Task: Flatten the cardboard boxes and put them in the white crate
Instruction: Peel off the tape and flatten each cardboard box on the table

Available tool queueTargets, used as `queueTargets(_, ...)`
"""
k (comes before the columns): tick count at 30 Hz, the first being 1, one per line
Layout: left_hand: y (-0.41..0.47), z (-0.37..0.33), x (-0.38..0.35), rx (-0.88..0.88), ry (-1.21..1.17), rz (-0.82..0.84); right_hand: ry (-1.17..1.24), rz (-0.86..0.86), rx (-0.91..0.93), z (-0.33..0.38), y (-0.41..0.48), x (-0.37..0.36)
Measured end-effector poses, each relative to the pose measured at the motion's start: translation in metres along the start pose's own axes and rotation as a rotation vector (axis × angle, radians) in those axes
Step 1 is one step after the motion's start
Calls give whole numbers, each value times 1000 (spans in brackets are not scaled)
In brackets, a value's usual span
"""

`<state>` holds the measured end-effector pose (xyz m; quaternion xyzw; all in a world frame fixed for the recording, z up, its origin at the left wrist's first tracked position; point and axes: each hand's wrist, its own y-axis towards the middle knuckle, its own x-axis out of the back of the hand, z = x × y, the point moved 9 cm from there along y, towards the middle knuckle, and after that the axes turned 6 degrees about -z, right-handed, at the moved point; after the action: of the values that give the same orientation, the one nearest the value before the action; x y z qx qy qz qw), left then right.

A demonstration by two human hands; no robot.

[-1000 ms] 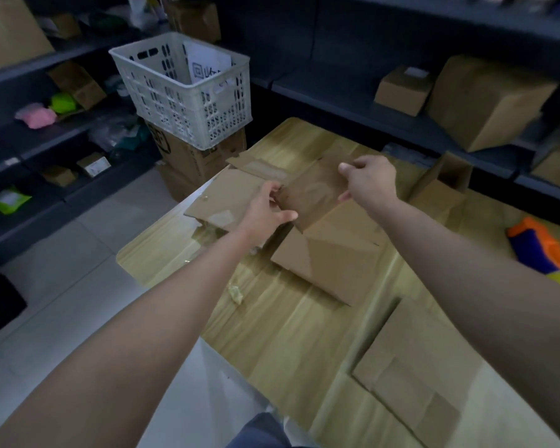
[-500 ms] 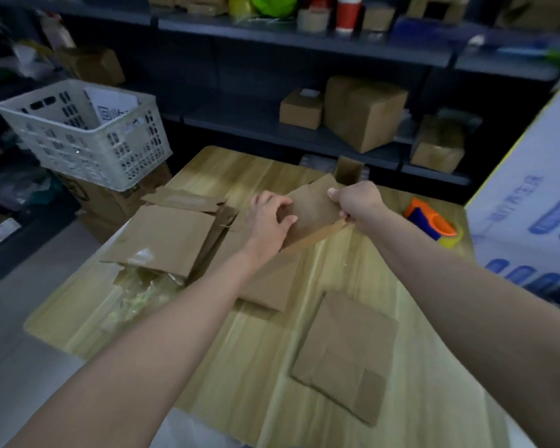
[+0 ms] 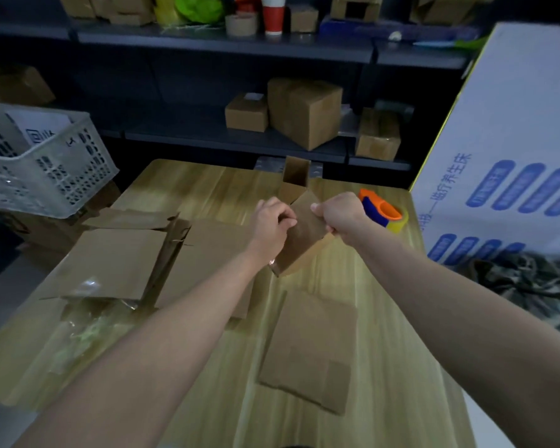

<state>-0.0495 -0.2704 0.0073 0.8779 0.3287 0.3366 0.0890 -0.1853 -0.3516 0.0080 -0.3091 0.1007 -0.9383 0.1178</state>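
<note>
A small brown cardboard box [image 3: 299, 245] is held tilted above the middle of the wooden table [image 3: 207, 185]. My left hand [image 3: 272, 223] grips its left side with curled fingers. My right hand [image 3: 340, 216] grips its upper right edge. One open flap sticks up behind the hands. The white crate [image 3: 42, 166] stands off the table's left side on a brown carton, with a paper sheet inside. Flattened cardboard [image 3: 117, 260] lies on the table's left part, and another flat piece [image 3: 311, 347] lies near the front.
An orange and blue tape dispenser [image 3: 382, 211] sits on the table to the right of my right hand. A big white printed carton [image 3: 514, 140] leans at the right. Crumpled clear film [image 3: 88, 318] lies at the front left. Dark shelves with cartons stand behind.
The view swung right, away from the crate. Both hands lifted the small box off the flat pile and drew it toward the table's middle right.
</note>
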Motion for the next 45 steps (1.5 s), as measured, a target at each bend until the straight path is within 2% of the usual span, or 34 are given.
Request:
queueTargets(3, -4, -8, -14, -40, 117, 122, -7, -44, -36, -8, 4, 8)
queueTargets(5, -8, -13, -21, -38, 58, 191, -43, -87, -58, -18, 11, 18)
queueTargets(8, -10, -7, -18, 226, -393, 196, 17, -110, -83, -39, 23, 37)
queueTargets(11, -8, 12, -8, 539, -760, 68, 68, -160, -191, -74, 29, 61)
queueTargets(13, -9, 31, 3, 730, -883, -65, 41, -199, -253, -99, 34, 74)
queueTargets(15, -9, 52, 11, 819, -815, -136, 57, -235, -304, -123, 38, 83)
queueTargets(17, -8, 57, 10, 779, -650, -36, 58, -245, -344, -139, 39, 88)
queueTargets(20, -14, 38, -11, 602, -421, 196, 82, -234, -364, -147, 38, 86)
queueTargets(23, -24, 0, -38, 353, -243, 335, 196, -165, -346, -133, 30, 74)
queueTargets(26, -32, -33, -64, 73, 59, 457, 221, -88, -291, -112, 27, 58)
queueTargets(28, -35, -41, -72, -37, 214, 459, 212, -68, -258, -100, 24, 51)
queueTargets(30, -34, -41, -73, -73, 261, 408, 225, -56, -252, -93, 22, 46)
queueTargets(33, -37, -43, -71, -112, 278, 365, 252, -55, -260, -87, 17, 41)
queueTargets(40, -33, -39, -59, -76, 222, 245, 306, -62, -288, -78, 6, 32)
queueTargets(45, -40, -50, -54, -199, 305, 202, 399, 29, -208, -68, 9, 21)
